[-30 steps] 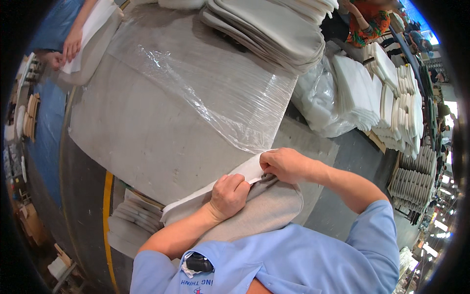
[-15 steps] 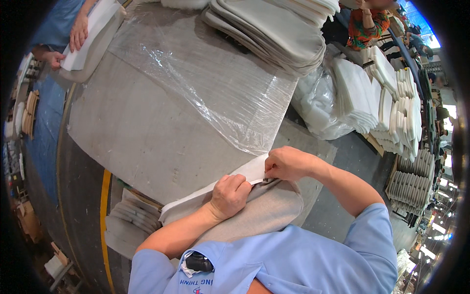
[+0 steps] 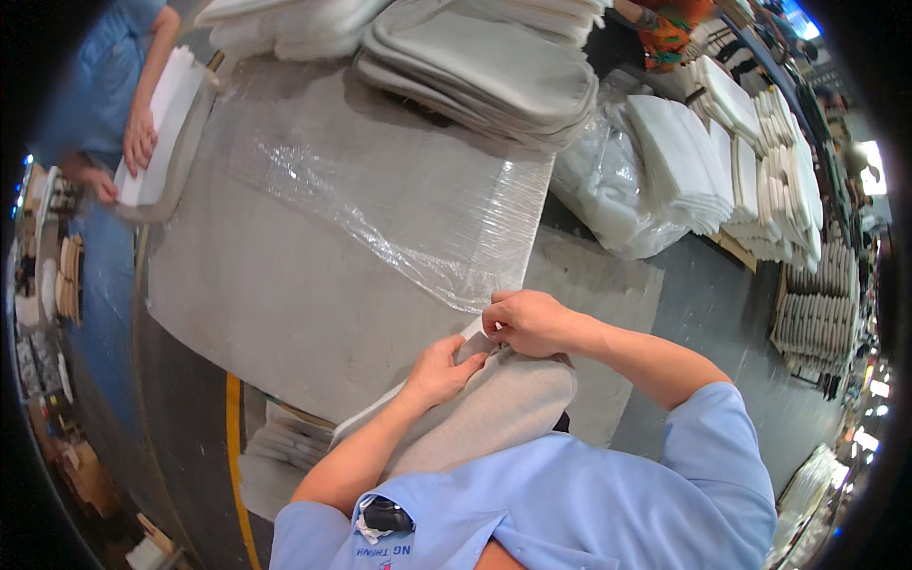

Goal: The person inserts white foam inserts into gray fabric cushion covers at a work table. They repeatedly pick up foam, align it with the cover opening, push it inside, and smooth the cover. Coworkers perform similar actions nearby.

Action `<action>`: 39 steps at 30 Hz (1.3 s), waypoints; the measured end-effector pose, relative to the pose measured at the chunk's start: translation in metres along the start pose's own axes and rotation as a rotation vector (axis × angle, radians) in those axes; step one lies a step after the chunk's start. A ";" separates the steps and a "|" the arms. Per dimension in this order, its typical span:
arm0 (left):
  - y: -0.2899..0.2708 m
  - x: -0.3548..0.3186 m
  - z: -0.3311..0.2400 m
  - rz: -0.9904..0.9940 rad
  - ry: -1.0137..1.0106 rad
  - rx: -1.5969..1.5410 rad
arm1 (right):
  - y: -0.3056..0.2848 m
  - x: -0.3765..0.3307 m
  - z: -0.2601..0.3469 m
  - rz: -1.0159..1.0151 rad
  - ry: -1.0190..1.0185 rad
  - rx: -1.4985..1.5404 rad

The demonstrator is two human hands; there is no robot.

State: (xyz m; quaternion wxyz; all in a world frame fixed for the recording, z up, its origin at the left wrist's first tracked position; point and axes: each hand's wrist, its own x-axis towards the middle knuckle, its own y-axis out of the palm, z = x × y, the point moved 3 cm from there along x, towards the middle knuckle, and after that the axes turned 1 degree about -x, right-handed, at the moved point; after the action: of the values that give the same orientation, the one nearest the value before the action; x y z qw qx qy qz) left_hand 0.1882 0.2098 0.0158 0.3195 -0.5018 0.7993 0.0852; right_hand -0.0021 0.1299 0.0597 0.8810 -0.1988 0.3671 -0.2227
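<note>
A grey fabric cover (image 3: 494,413) lies against my front at the table's near edge, with a white pad (image 3: 472,332) showing along its far side. My left hand (image 3: 445,369) is closed on the cover's upper edge, its thumb resting on the grey cloth and its fingers over the white side. Just right of it, my right hand (image 3: 521,321) pinches the same edge near the corner. The fingertips of both hands are partly hidden in the folds.
Clear plastic film (image 3: 399,252) lies across the grey table (image 3: 256,304). Stacked grey cushions (image 3: 475,71) stand at its far side. White pads (image 3: 679,161) and bagged material are at the right. At the far left a co-worker's hands (image 3: 140,142) handle another white pad (image 3: 171,114).
My right hand has shifted slightly left along the edge, and my left hand's fingers have loosened from a fist to a flatter grip. Less white pad shows. The whole view has shifted slightly.
</note>
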 end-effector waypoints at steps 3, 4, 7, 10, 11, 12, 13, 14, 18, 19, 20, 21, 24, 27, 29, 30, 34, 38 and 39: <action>-0.001 0.008 -0.005 0.099 -0.040 0.089 | 0.006 0.004 -0.007 -0.048 0.019 -0.042; -0.002 0.012 -0.010 0.094 -0.032 0.123 | 0.006 0.005 -0.009 -0.072 0.025 -0.048; 0.003 0.011 -0.016 -0.035 0.118 0.364 | 0.002 0.005 -0.014 -0.100 0.050 -0.079; 0.008 0.006 -0.013 -0.222 0.405 0.371 | 0.000 0.000 -0.028 -0.434 0.052 0.168; 0.011 0.004 -0.015 -0.222 0.413 0.388 | 0.000 -0.007 -0.040 -0.606 0.053 0.287; 0.013 0.003 -0.018 -0.223 0.420 0.404 | 0.004 -0.019 -0.055 -0.764 0.085 0.466; 0.014 0.002 -0.021 -0.227 0.428 0.421 | 0.018 -0.030 -0.072 -0.831 0.185 0.642; 0.015 0.001 -0.021 -0.243 0.450 0.422 | 0.038 -0.039 -0.084 -0.886 0.279 0.821; 0.007 -0.001 -0.005 -0.299 0.451 0.460 | 0.139 -0.038 -0.062 -0.855 0.235 1.720; -0.002 -0.005 0.004 -0.329 0.411 0.481 | 0.148 -0.033 -0.026 -0.830 0.263 1.918; 0.001 0.000 0.004 -0.262 0.355 0.448 | 0.169 -0.029 -0.029 -0.864 0.130 1.990; 0.009 0.007 -0.003 -0.172 0.315 0.410 | 0.197 -0.020 -0.052 -0.928 -0.004 2.048; -0.003 0.013 -0.011 0.188 -0.008 0.210 | 0.222 0.006 -0.082 -0.828 -0.158 2.149; -0.008 0.010 -0.017 0.418 -0.194 0.111 | 0.217 0.009 -0.081 -0.680 -0.209 2.012; -0.014 0.010 -0.012 0.445 -0.225 0.133 | 0.205 0.012 -0.069 -0.585 -0.227 1.970; -0.017 0.009 -0.008 0.404 -0.185 0.136 | 0.199 0.010 -0.058 -0.537 -0.226 2.004; 0.002 0.002 -0.001 0.175 0.125 0.318 | 0.189 -0.006 -0.048 -0.439 -0.372 2.172; 0.014 -0.011 -0.008 -0.128 0.478 0.652 | 0.189 -0.019 -0.045 -0.655 -0.225 2.069; 0.016 -0.014 -0.010 -0.181 0.504 0.691 | 0.188 -0.023 -0.047 -0.686 -0.202 2.042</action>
State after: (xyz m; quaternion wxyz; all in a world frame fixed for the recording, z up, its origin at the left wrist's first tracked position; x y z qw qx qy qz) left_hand 0.1741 0.2238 0.0287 0.2698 -0.4386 0.7866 -0.3408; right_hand -0.0051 0.2883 -0.0547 0.5475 0.5194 -0.1413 -0.6407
